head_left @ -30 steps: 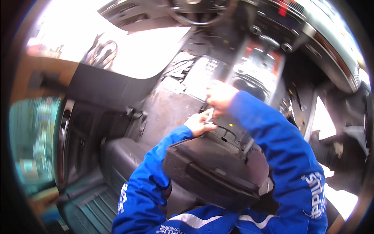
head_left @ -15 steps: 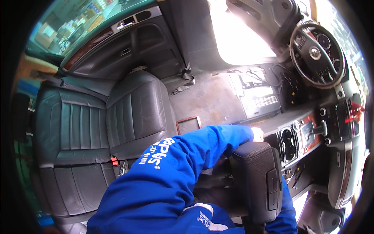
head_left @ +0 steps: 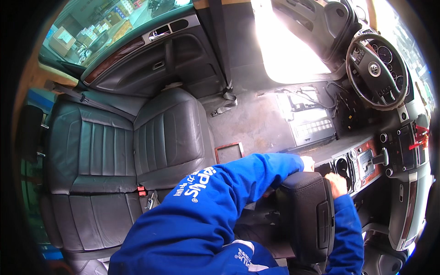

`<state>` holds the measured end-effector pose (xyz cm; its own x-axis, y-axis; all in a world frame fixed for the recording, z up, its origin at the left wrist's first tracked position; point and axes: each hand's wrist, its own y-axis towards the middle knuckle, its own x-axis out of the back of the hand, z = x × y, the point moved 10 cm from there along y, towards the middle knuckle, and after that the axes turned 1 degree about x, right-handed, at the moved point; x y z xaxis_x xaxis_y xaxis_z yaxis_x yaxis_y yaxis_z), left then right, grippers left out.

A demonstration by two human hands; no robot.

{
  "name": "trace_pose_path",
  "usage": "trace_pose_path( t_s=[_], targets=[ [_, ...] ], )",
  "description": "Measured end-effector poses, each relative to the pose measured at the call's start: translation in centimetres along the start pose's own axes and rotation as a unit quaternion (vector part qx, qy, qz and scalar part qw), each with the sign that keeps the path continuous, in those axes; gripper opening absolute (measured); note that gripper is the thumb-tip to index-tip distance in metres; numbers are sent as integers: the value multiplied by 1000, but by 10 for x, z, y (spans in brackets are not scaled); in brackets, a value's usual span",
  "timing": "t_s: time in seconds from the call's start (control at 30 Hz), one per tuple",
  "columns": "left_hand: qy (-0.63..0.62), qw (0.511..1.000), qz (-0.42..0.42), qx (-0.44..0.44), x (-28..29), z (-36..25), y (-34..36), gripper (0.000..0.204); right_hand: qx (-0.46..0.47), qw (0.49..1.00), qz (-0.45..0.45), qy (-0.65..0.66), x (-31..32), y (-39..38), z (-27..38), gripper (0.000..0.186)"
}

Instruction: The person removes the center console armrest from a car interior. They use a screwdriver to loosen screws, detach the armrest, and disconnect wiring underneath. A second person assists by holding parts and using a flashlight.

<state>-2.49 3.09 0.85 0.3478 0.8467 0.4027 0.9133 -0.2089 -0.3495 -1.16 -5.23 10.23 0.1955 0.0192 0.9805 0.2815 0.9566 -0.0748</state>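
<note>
L hand (head_left: 307,163) sitting by far edge of armrest (head_left: 305,213), R hand (head_left: 338,184) nr its far R corner; can't tell either grip.

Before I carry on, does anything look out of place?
Yes: a wood-look frame lies on the floor by the rear seat, like detached trim; behind the steering wheel no seat stands, and wiring is exposed.

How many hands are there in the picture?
2. The left hand is just above the black armrest in the picture, at the end of the longer sleeve; the right hand is by its upper right corner. Parts of both are hidden.
</note>
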Motion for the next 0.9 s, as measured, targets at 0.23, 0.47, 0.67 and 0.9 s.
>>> trace_pose_path(
  t_s=[0.23,0.47,0.67,0.9],
  targets=[
    [30,999,12,-15,4,-9,-6,20,-217,969,45,108,-85,-63,-26,25],
    [-88,996,-2,12,10,-2,-18,29,-28,996,-17,-83,14,26,-3,36],
    [-38,999,27,6,9,-9,-25,34,109,974,158,-124,-10,48,7,41],
    [0,999,35,-23,11,-23,-32,35,-204,975,85,17,-23,-26,4,56]
  ],
)
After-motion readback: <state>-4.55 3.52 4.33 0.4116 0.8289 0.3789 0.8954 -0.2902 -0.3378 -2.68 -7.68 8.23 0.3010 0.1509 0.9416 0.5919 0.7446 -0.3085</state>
